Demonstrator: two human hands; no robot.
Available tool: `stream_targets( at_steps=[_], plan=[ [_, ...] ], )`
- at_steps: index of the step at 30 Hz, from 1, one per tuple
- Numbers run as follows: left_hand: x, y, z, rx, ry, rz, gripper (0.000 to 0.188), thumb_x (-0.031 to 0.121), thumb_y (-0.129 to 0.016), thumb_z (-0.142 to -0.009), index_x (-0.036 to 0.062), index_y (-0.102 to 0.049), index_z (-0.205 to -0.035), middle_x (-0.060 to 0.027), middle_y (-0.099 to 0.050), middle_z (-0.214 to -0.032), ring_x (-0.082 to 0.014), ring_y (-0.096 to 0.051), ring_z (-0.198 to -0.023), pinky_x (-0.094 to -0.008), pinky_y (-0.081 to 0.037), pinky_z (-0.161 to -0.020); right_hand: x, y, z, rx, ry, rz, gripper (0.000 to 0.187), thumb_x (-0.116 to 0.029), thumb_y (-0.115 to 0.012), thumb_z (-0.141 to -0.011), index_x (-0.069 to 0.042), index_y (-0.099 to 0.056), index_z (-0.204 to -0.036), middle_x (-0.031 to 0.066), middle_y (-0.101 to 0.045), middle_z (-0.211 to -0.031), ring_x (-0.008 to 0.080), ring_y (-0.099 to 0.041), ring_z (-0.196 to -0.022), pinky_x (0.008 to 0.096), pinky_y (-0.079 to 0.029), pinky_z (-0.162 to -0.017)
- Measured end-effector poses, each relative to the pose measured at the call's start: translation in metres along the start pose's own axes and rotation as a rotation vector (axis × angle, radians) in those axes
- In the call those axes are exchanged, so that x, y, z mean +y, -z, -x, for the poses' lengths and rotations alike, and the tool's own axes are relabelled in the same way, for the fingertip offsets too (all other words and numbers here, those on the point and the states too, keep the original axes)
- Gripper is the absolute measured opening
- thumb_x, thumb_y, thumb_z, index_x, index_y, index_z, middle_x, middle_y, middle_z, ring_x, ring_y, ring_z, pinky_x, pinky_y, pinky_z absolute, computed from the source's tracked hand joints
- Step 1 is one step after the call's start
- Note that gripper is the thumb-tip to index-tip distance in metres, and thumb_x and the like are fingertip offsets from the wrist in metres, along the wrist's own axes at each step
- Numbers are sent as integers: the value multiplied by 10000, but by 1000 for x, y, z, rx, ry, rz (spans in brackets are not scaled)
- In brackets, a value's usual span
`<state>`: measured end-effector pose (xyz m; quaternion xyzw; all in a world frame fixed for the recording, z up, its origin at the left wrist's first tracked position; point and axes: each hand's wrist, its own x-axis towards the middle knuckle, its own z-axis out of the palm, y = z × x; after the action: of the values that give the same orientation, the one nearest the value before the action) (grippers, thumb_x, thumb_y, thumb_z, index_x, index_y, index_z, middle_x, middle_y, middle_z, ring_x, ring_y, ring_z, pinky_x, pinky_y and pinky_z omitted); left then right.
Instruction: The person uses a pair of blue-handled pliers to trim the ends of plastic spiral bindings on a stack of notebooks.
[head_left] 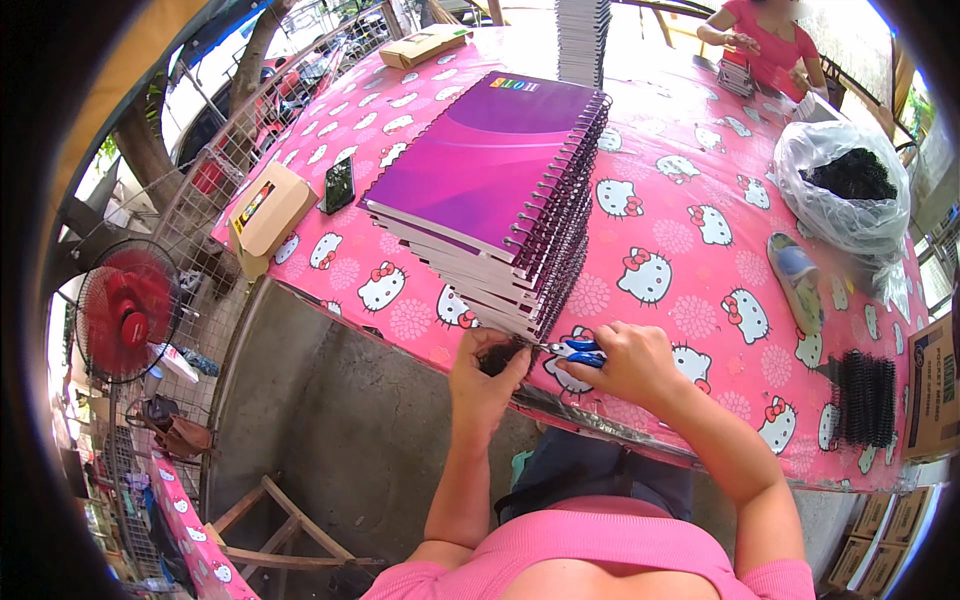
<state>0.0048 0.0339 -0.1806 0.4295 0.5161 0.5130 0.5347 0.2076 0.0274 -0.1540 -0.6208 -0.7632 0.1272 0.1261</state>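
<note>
At the near table edge, my left hand (476, 378) is closed around black spiral binding coils (496, 358), thumb and fingers pinching them. My right hand (640, 366) grips small blue-handled pliers (580, 352). Their metal tip points left and meets the coils by my left fingertips; whether the jaws are closed is too small to tell. Just beyond both hands rises a tall, fanned stack of spiral-bound notebooks (478, 160), the top one with a purple and magenta cover. Black coils run down the stack's right side.
A pink cat-patterned tablecloth (672, 235) covers the table. On it lie a phone (339, 186), an open carton (268, 212), a plastic bag (840, 185) of black coils, a shoe-shaped item (797, 280) and bundled coils (867, 398). Another person (770, 45) sits at the far right.
</note>
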Motion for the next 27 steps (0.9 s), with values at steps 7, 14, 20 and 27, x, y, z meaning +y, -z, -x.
stream_targets(
  at_steps=[7, 14, 20, 27],
  plan=[
    [-2, 2, 0, 12, -13, -76, 354, 59, -782, -761, 9, -561, -1033, -66, -652, -865, -72, -559, -605, -202, -426, -503, 17, -9, -7, 534, 396, 198, 511, -550, -700, -745, -42, -638, -761, 90, -620, -678, 254, -628, -617, 372, -487, -561],
    [-17, 5, -3, -15, -69, -192, 383, 90, -800, -737, 4, -576, -1036, -63, -648, -893, -114, -600, -777, -253, -478, -692, 3, -8, -1, 55, 82, 27, 536, -570, -705, -730, -40, -638, -766, 90, -621, -686, 256, -629, -630, 371, -491, -577],
    [-8, 3, 2, -8, -21, -153, 381, 111, -805, -731, -3, -583, -1019, -69, -654, -911, -131, -611, -831, -281, -493, -777, 18, -6, -3, 451, 339, 172, 534, -550, -730, -722, -30, -639, -801, 109, -617, -707, 289, -629, -670, 400, -491, -608],
    [-18, 3, -2, -30, -171, -196, 389, 75, -796, -747, -5, -566, -1050, -60, -639, -886, -92, -599, -695, -215, -470, -545, 3, -9, -5, 73, 105, 47, 533, -561, -692, -750, -34, -643, -808, 108, -623, -724, 280, -640, -694, 386, -499, -637]
  ],
)
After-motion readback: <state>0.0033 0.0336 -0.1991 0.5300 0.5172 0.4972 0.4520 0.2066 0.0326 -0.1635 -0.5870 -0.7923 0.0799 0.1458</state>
